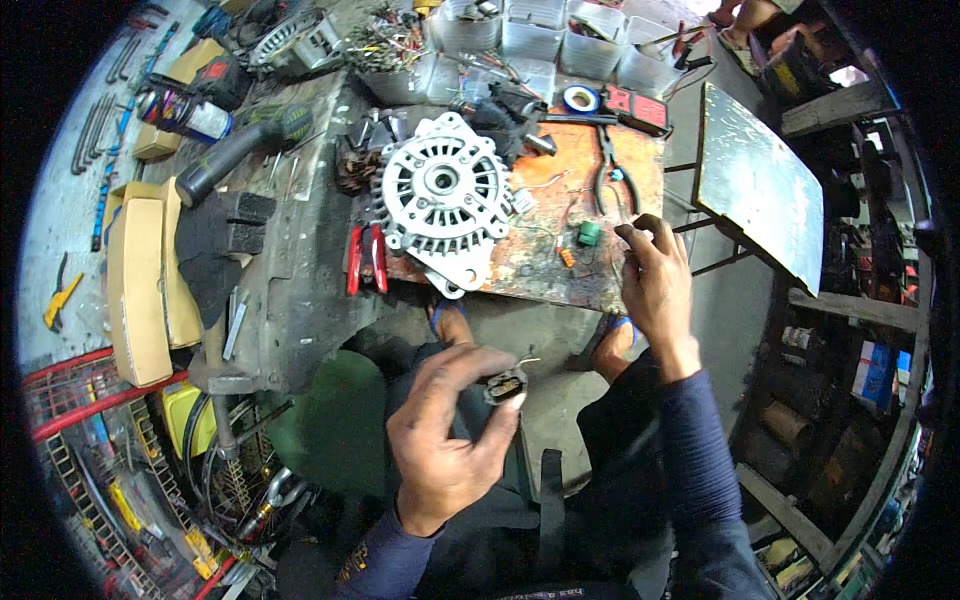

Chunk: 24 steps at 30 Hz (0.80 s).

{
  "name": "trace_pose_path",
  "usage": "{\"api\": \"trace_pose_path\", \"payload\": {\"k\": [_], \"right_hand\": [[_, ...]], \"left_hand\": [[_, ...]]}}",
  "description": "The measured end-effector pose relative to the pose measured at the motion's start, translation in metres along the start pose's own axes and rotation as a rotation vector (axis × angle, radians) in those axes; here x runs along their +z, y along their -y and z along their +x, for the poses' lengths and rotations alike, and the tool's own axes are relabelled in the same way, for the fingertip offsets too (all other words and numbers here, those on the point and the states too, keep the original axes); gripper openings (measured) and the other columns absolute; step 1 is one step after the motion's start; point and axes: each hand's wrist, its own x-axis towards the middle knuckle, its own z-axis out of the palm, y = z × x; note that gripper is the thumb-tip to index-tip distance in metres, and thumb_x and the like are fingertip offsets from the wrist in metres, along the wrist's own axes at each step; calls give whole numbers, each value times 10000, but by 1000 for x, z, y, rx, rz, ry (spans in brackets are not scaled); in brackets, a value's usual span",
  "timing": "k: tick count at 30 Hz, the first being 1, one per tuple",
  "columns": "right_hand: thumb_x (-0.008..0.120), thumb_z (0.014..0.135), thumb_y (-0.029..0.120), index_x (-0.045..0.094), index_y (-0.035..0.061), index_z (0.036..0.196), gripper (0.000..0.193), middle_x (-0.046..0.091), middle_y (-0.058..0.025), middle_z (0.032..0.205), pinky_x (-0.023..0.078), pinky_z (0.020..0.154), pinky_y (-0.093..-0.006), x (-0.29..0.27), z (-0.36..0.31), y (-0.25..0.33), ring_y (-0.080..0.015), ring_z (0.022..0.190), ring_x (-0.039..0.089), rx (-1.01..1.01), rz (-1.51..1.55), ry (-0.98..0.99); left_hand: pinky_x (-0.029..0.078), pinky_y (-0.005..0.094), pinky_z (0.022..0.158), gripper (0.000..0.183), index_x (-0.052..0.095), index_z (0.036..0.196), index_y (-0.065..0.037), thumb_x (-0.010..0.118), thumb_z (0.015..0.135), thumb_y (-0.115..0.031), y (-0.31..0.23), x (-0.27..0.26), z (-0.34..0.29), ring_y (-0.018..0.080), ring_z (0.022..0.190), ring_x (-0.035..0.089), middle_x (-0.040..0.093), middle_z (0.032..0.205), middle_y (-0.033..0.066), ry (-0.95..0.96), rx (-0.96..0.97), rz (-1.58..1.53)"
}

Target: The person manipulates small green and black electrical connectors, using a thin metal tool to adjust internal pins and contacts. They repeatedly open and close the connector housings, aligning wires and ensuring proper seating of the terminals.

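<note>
The left hand (455, 435) is up over the lap, pinching a small dark connector (507, 388) between thumb and fingertips, its open face turned upward. A thin pale strand pokes out just past it; the fingers cover much of the shell, so I can't make out where that strand joins. The right hand (656, 275) hangs at the table's right edge with its fingers curled and the fingertips drawn together, and I honestly can't tell whether anything fine is pinched there.

Just left of those fingertips, on the stained, orange-topped table (565, 150), sits a small green piece (589, 233), with an orange bit (567, 257) beside it; both are too small for me to read in detail. Black-handled pliers (602, 190) lie just above, handles toward the right hand. The big thing on the table is a pale, finned metal housing (443, 180), round, with a hole in its middle, and red-handled pliers (367, 262) rest by its lower left.

Farther back there's a roll of tape (580, 98), a red-and-black case (637, 108), then clear plastic bins (532, 35) whose contents blur into a jumble. Over to the left, a hammer (215, 375) stands head down against the table's side, near a cardboard box (140, 290). Under the table's edge the wearer's feet show only in part. At the upper right, another person's legs (742, 40) are cut off by the rim, and the shelves (850, 310) on that side sink into shadow.
</note>
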Motion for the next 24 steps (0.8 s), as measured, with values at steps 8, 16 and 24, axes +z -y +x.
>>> {"api": "trace_pose_path", "payload": {"k": [8,16,24], "right_hand": [[713,897,100,748,78,1124,231,643,-147,1075,543,889,-460,7,9,-27,-367,1037,651,-119,-49,188],[703,834,33,614,14,1031,217,623,-202,1039,543,866,-469,-34,10,-36,-429,986,637,-90,84,14],[461,978,-13,558,-31,1184,228,614,-76,816,481,534,-282,-88,-69,-8,-129,606,557,491,980,-117]], "left_hand": [[549,413,977,377,741,1127,-38,809,768,52,-17,-3,10,327,1074,711,757,1108,133,23,117,162],[579,379,919,360,743,1160,-33,821,813,23,-26,14,5,305,1046,747,760,1132,153,38,36,91],[567,350,938,325,752,1118,36,834,803,40,-41,30,2,252,1071,725,741,1148,183,140,-21,80]]}}
